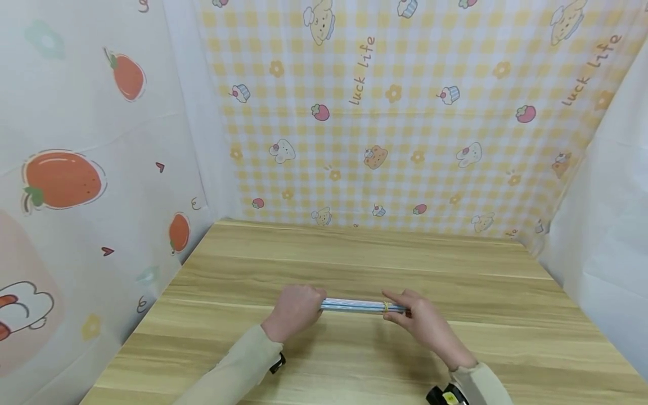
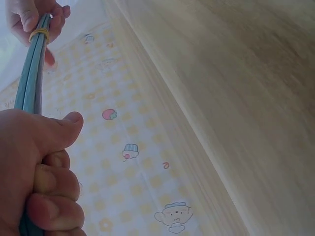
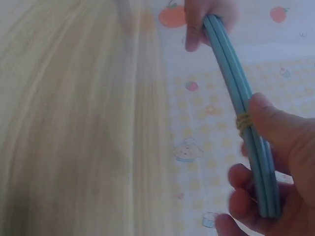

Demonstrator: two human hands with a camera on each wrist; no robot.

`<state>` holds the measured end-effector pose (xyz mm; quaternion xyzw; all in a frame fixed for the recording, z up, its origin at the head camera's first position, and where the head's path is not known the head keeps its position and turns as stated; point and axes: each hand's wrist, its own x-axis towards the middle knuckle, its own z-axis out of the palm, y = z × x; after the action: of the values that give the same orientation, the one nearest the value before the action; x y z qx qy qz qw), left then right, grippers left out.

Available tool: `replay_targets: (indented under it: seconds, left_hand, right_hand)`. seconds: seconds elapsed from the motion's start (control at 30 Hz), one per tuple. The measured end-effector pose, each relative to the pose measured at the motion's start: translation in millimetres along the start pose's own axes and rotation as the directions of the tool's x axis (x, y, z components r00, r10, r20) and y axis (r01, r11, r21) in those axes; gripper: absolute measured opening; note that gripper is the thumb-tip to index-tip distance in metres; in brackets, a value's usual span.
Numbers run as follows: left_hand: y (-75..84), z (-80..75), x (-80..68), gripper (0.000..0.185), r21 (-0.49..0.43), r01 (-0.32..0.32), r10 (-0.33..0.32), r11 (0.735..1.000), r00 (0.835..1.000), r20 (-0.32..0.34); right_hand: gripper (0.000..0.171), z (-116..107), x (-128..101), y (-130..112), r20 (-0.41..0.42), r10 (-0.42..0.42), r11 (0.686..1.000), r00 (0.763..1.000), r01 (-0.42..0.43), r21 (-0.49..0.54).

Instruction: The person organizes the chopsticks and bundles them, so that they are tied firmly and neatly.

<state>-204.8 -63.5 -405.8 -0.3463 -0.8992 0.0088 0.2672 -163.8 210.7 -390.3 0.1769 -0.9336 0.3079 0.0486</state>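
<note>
A wooden table [image 1: 354, 259] fills the lower part of the head view, walled in by a yellow checked cloth [image 1: 405, 112] at the back and a white cloth with orange fruit [image 1: 76, 169] on the left. Above the near middle of the table, two hands hold a bundle of thin light-blue sticks [image 1: 354, 305] lying level, left to right. The left hand [image 1: 295, 309] has its fingers curled tight around the bundle's left end, thumb laid along the top; that grip is fully closed on it. The right hand [image 1: 417, 318] holds the right end, thumb on one side and fingers curled loosely under the other, pinching the sticks. A small yellow rubber band [image 3: 243, 119] circles the bundle just beside the right thumb. The sticks bow slightly between the hands in the right wrist view.
</note>
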Motion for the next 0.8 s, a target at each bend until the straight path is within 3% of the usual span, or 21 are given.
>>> replay_targets:
  seconds: [0.33, 0.53, 0.8]
  left_hand:
    - [0.5, 4.1, 0.2, 0.046, 0.143, -0.025, 0.034, 0.989, 0.998, -0.061]
    - [2.0, 2.8, 0.3, 0.042, 0.103, -0.012, 0.014, 0.995, 1.000, -0.025]
    - [1.2, 2.2, -0.3, 0.041, 0.085, 0.001, -0.001, 0.996, 1.000, 0.003]
  right_hand:
    - [0.008, -13, 5, -4, 0.113, -0.147, 0.974, 0.983, 0.163, -0.156]
    - [0.012, -11, 7, -7, 0.144, -0.166, 0.973, 0.975, 0.186, -0.134]
    - [0.026, -2, 8, -6, 0.061, -0.234, 0.960, 0.970, 0.241, -0.146]
